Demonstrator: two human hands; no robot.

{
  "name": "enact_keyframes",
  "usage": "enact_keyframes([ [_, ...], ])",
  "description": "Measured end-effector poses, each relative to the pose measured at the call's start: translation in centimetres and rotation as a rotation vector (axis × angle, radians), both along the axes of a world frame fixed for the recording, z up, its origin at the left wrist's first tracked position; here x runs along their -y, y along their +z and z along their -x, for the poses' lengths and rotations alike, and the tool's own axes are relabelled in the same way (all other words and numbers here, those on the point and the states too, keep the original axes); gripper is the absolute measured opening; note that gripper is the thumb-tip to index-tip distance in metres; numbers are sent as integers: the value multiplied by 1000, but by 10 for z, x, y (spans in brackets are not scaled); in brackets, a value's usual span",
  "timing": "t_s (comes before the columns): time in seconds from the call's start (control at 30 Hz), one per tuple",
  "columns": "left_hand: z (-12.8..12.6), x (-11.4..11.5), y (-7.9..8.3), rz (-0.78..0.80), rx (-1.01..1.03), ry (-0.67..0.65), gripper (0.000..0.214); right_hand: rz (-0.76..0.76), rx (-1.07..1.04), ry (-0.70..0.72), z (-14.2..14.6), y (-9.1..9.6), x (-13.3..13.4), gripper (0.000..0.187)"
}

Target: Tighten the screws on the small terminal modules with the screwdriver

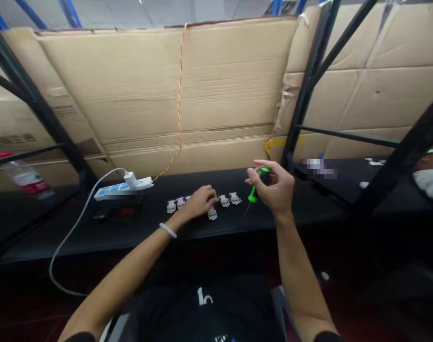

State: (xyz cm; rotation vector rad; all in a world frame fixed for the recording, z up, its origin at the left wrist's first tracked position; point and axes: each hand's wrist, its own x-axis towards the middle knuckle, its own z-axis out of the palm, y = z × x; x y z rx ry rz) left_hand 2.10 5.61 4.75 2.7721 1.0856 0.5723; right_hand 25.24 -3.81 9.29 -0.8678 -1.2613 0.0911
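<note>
My right hand grips a green-and-black screwdriver above the front of the black table. The thin shaft slants down and left, its tip apart from the small parts. My left hand is lowered over a row of small white-and-purple parts, its fingers curled together. Its fingertips meet the upper edge of one small white part, which sits nearer to me than the row. To the right of that hand lie two more such parts, one beside the other. Others show on its left, partly covered by the hand.
A white power strip with a plugged-in charger and looping white cable is at left. A red-yellow twisted wire hangs down the cardboard wall. Black metal posts frame the table. A bottle stands far left.
</note>
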Motion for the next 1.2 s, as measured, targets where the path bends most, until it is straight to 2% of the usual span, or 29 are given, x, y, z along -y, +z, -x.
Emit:
enact_keyframes([
  [0.1, -8, -13, -1, 180, 86, 163, 24, -9, 3, -5, 0, 0, 0, 28],
  [0.17, -11, -18, -3, 249, 101, 221, 26, -8, 7, -14, 0, 0, 1, 27],
  [0.37, -14, -21, -9, 260, 85, 304, 28, -7, 7, -33, 0, 0, 0, 28],
  [0.67, -19, -21, -8, 198, 56, 298, 31, -21, -13, -44, -2, 1, 1, 26],
  [0.83, -14, -17, -3, 171, 55, 284, 35, -21, -30, -33, -5, 0, -2, 34],
  [1.0, 0, -11, 4, 141, 59, 251, 31, -106, -56, -91, -7, 1, -4, 51],
  [1.2, -1, -14, 2, 181, -23, 226, 34, -87, -59, -110, -7, 4, -2, 50],
])
